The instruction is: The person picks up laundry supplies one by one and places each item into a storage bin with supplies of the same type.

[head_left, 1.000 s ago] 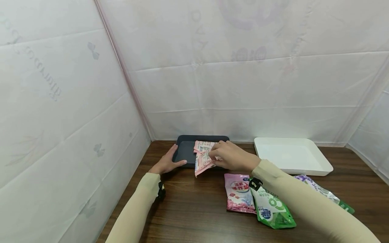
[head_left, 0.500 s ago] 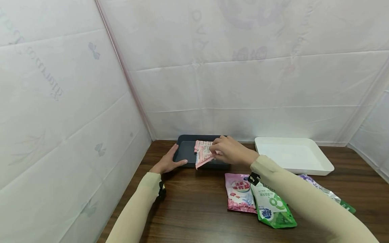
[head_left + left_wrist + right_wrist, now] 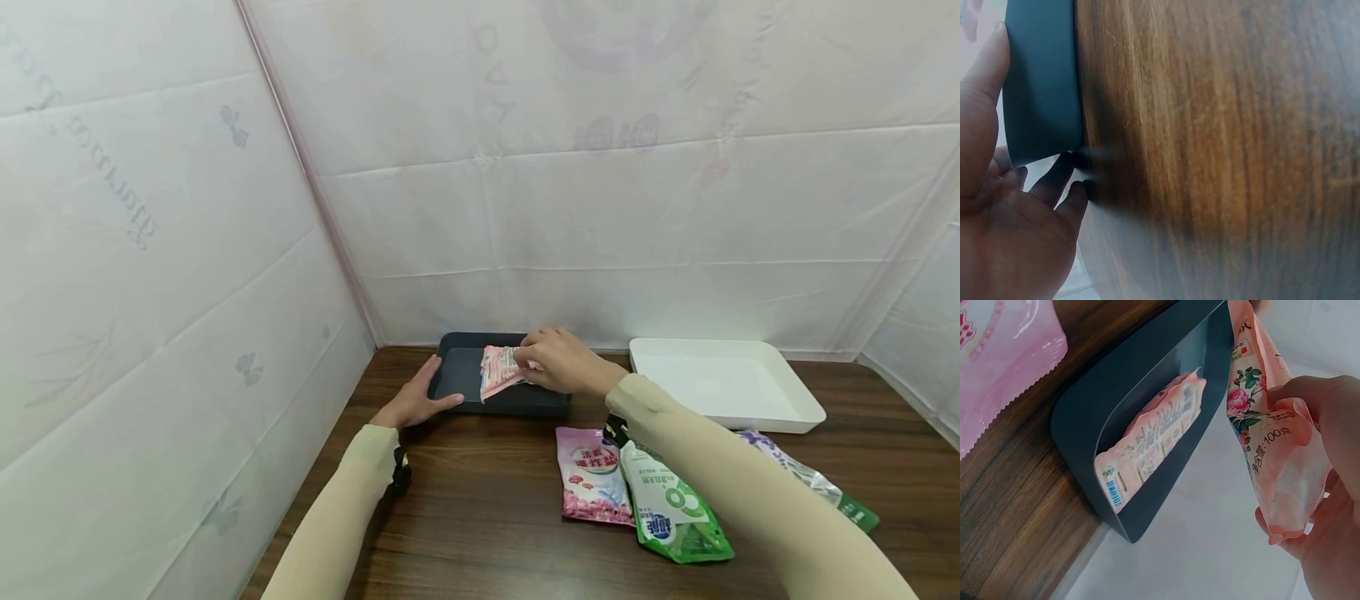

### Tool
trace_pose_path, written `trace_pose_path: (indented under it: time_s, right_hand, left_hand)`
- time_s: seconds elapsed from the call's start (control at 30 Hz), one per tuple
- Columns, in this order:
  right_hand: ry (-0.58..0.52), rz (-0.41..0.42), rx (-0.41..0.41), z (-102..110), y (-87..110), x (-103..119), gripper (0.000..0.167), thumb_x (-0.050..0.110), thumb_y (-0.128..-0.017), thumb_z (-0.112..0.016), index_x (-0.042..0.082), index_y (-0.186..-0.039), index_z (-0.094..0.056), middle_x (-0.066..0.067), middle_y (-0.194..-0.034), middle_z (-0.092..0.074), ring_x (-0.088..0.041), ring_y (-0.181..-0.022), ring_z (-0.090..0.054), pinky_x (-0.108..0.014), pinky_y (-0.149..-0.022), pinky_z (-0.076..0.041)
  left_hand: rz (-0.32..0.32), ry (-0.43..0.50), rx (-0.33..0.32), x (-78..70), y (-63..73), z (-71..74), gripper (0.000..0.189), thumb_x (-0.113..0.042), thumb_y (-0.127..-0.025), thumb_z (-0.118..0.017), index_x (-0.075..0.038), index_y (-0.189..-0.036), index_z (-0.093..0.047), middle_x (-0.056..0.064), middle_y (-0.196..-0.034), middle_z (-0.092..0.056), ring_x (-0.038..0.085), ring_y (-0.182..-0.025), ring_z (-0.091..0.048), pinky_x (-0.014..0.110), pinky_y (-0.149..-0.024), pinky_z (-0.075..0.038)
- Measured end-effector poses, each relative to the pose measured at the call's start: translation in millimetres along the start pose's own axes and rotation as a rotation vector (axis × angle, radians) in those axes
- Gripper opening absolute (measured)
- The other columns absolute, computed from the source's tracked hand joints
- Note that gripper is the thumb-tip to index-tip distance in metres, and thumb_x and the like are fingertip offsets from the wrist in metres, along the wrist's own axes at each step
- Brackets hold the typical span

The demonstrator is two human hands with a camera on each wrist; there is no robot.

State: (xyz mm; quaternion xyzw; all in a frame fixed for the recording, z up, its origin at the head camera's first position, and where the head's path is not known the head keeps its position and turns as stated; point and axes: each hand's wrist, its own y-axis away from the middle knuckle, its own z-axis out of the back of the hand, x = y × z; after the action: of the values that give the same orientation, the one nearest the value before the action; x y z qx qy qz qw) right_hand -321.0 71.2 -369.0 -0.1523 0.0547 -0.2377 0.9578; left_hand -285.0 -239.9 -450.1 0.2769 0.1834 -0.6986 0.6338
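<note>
My right hand (image 3: 567, 363) pinches a pink, rose-printed packet (image 3: 1275, 440) by one end, above the dark grey tray (image 3: 459, 377). The packet is creased near the fingers, and its printing reads 100 grams. A second pink packet (image 3: 1154, 440), with a barcode, lies inside the tray in the right wrist view. At the tray's left front corner rests my left hand (image 3: 412, 403). Its fingers run along the left side and its thumb along the front. In the left wrist view the thumb touches the tray wall (image 3: 1042, 81), while other fingertips are near the table by the corner.
A white tray (image 3: 720, 380) stands at the back right. On the wooden table (image 3: 465, 500) lie a pink bag (image 3: 596, 479) and a green-and-white pouch (image 3: 675, 510). A purple-and-green pouch (image 3: 795, 467) is partly behind my right forearm. White curtains (image 3: 555, 217) rise behind the table.
My right hand has moved slightly back with the packet. The packet's lower corner, which hung past the tray's front edge, is now over the tray. My left hand stays at the corner.
</note>
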Motion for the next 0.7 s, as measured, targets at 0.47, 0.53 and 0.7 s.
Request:
trace_pose_path:
  time_s: [0.47, 0.53, 0.7]
  right_hand:
    - [-0.002, -0.065, 0.030, -9.8, -5.2, -8.5, 0.006, 0.023, -0.097, -0.074, 0.018, -0.100, -0.075, -0.005, -0.110, -0.072, -0.026, -0.101, -0.062, -0.049, -0.089, -0.050]
    - [0.003, -0.071, 0.035, -11.4, -5.6, -9.5, 0.007, 0.023, -0.097, -0.074, 0.018, -0.101, -0.076, -0.005, -0.111, -0.072, -0.027, -0.103, -0.063, -0.050, -0.091, -0.050]
    - [-0.001, -0.100, 0.061, -15.0, -8.2, -11.1, 0.011, 0.023, -0.098, -0.074, 0.017, -0.106, -0.076, -0.007, -0.115, -0.071, -0.029, -0.108, -0.063, -0.053, -0.096, -0.049]
  left_hand:
    - [0.018, -0.003, -0.004, -0.2, -0.3, -2.3, 0.103, -0.052, -0.095, -0.071, -0.009, -0.166, -0.010, 0.013, -0.173, -0.003, 0.040, -0.156, -0.011, 0.061, -0.121, -0.018]
    - [0.018, -0.001, -0.005, 0.4, -0.9, -2.6, 0.103, -0.052, -0.094, -0.071, -0.009, -0.166, -0.010, 0.013, -0.173, -0.003, 0.040, -0.156, -0.011, 0.062, -0.121, -0.018]
    - [0.023, -0.015, 0.007, 7.1, -6.2, -4.0, 0.106, -0.057, -0.093, -0.070, -0.011, -0.167, -0.008, 0.011, -0.173, 0.000, 0.039, -0.157, -0.009, 0.061, -0.122, -0.017]
